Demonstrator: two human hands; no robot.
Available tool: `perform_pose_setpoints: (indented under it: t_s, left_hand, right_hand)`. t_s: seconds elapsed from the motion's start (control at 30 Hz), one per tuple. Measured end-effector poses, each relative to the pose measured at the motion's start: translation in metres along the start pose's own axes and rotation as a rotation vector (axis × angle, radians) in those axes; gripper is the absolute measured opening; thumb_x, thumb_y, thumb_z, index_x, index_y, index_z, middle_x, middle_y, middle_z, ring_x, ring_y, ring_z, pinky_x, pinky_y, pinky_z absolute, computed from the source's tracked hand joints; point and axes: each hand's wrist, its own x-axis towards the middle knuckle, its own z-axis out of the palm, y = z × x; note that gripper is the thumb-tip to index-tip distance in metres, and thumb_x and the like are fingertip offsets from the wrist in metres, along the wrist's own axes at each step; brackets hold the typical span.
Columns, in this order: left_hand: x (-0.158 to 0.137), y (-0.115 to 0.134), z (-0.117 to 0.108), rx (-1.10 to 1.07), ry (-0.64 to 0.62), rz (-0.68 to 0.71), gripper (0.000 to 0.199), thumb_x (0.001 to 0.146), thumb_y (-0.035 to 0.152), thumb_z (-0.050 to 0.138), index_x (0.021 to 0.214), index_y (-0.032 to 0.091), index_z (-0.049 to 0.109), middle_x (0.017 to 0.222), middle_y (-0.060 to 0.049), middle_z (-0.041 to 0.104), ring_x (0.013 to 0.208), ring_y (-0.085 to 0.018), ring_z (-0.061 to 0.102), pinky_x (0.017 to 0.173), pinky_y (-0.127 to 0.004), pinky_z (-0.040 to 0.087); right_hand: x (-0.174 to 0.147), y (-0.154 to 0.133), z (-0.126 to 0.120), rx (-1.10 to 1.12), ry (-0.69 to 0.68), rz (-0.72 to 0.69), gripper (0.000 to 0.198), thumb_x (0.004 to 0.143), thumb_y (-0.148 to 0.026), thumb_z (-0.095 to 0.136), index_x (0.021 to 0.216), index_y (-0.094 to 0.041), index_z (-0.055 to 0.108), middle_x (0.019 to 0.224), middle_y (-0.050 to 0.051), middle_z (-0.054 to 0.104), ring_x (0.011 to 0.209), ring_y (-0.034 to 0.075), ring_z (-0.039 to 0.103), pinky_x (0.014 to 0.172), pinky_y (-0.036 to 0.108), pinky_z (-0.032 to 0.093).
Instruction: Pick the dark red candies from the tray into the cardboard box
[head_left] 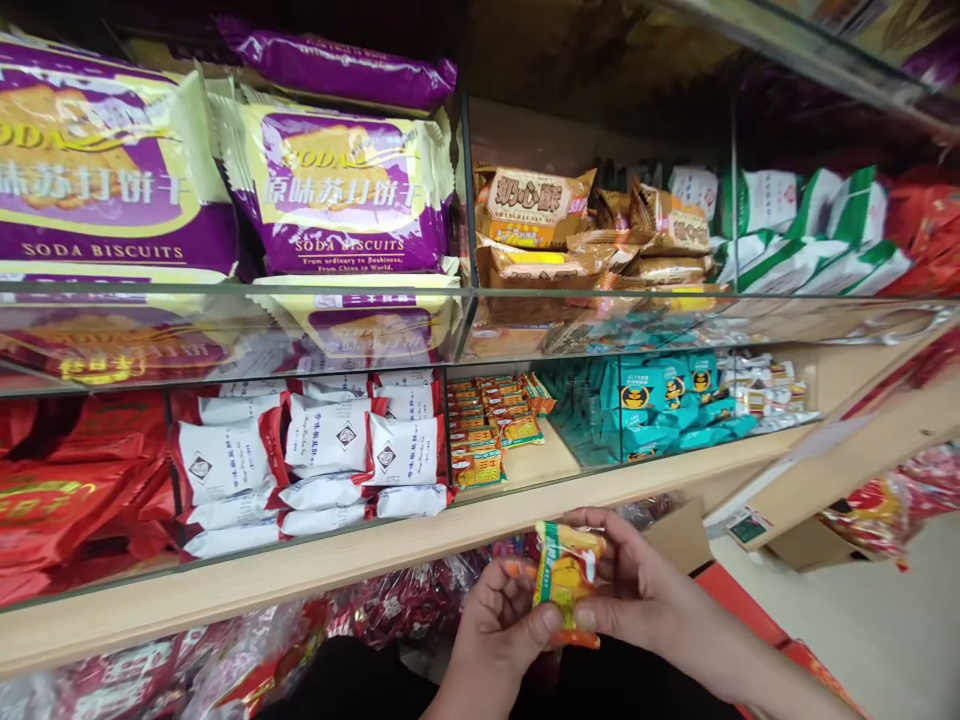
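Observation:
Both my hands hold one small yellow snack packet (564,580) with a green strip and orange ends, just in front of the lower shelf's wooden edge. My left hand (499,620) pinches its left side, thumb across the lower front. From the right, my right hand (630,585) grips it with the thumb low on the front and fingers around the upper edge. Similar small orange and yellow packets (487,420) are stacked in a lower compartment. White packets with red ends (330,435) lie left of these, and teal packets (652,400) stand to their right.
Large purple soda biscuit packs (345,190), brown packets (532,205) and green-white packets (769,210) fill the upper shelf. A glass front (337,330) runs along it. Red packs (75,480) lie lower left. Plastic-wrapped goods (405,605) and a cardboard box (682,535) sit below.

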Motion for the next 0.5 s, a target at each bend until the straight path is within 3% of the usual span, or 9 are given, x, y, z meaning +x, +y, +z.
perform_pose_setpoints:
  t_s: [0.1,0.23,0.37,0.43,0.5]
  left_hand:
    - [-0.001,0.002,0.004,-0.024,-0.009,-0.016,0.028,0.061,0.017,0.077,0.081,0.021,0.057,0.086,0.002,0.067,0.079,-0.011,0.061,0.071,-0.024,0.049]
    - [0.0,-0.001,0.003,0.104,-0.03,-0.046,0.036,0.059,0.024,0.079,0.086,0.02,0.055,0.082,0.001,0.065,0.065,-0.009,0.06,0.053,-0.019,0.048]
    - [0.001,-0.015,-0.009,0.247,-0.032,-0.132,0.038,0.058,0.035,0.077,0.083,0.02,0.052,0.07,0.005,0.059,0.048,-0.005,0.054,0.045,-0.018,0.041]
    - [0.001,-0.022,-0.014,0.303,-0.036,-0.146,0.039,0.058,0.039,0.076,0.082,0.019,0.053,0.068,0.005,0.058,0.048,-0.004,0.052,0.046,-0.019,0.038]
    - [0.002,-0.027,-0.016,0.338,-0.035,-0.145,0.037,0.059,0.04,0.075,0.079,0.018,0.054,0.065,0.006,0.057,0.049,-0.004,0.05,0.049,-0.019,0.036]
  right_hand:
    - [0.001,0.006,0.005,0.038,-0.008,-0.008,0.044,0.07,-0.029,0.068,0.109,-0.026,0.048,0.105,0.005,0.062,0.099,0.019,0.058,0.086,0.034,0.046]
    - [-0.003,0.005,0.003,-0.086,0.003,-0.014,0.037,0.075,-0.034,0.063,0.109,-0.025,0.052,0.103,0.006,0.064,0.095,0.02,0.06,0.082,0.035,0.049]
    - [0.003,-0.023,-0.019,-0.511,0.186,-0.192,0.037,0.079,-0.037,0.056,0.113,-0.024,0.054,0.115,0.007,0.06,0.104,0.023,0.056,0.087,0.037,0.047]
    - [0.021,-0.043,-0.034,-0.798,0.296,-0.359,0.037,0.082,-0.032,0.05,0.117,-0.022,0.053,0.12,0.008,0.057,0.108,0.024,0.052,0.09,0.038,0.044]
    - [0.049,-0.06,-0.046,-1.073,0.294,-0.432,0.037,0.082,-0.023,0.047,0.118,-0.019,0.053,0.116,0.01,0.059,0.105,0.024,0.054,0.089,0.038,0.044]
